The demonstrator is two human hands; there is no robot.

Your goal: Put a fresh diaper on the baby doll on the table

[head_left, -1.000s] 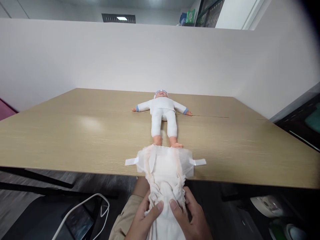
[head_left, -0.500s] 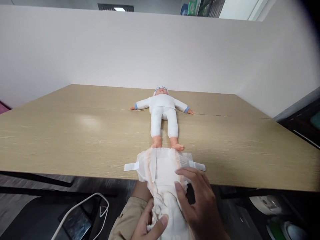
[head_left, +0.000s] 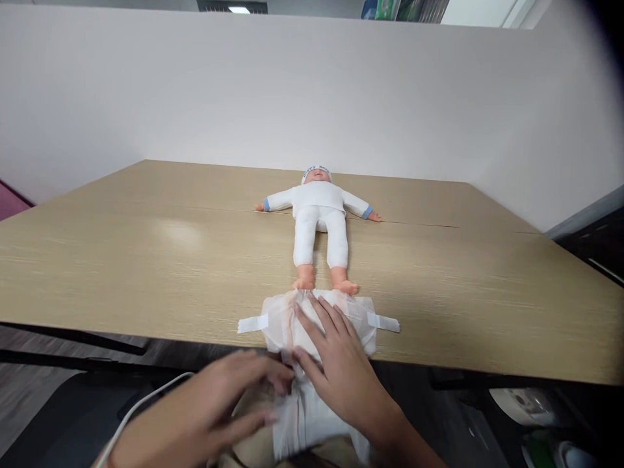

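Observation:
A white diaper (head_left: 363, 318) lies unfolded over the near edge of the wooden table (head_left: 146, 273), its lower half hanging off toward me, its two tape tabs spread left and right. My right hand (head_left: 336, 364) lies flat on the diaper's middle, fingers spread and pointing at the doll. My left hand (head_left: 214, 409) is blurred, its fingertips touching the hanging part of the diaper at the table edge. A baby doll (head_left: 319, 224) in a white suit and cap lies on its back beyond the diaper, arms out, feet just touching the diaper's far edge.
A white partition wall (head_left: 292, 97) runs behind and to the right of the table. Below the table edge at left, a white cable (head_left: 146, 400) loops over dark flooring. White and green items (head_left: 541, 422) sit on the floor at lower right.
My right hand has slid forward onto the diaper's flat part on the table. My left hand let go of the bunched lower end and swung out left, fingertips still at the diaper.

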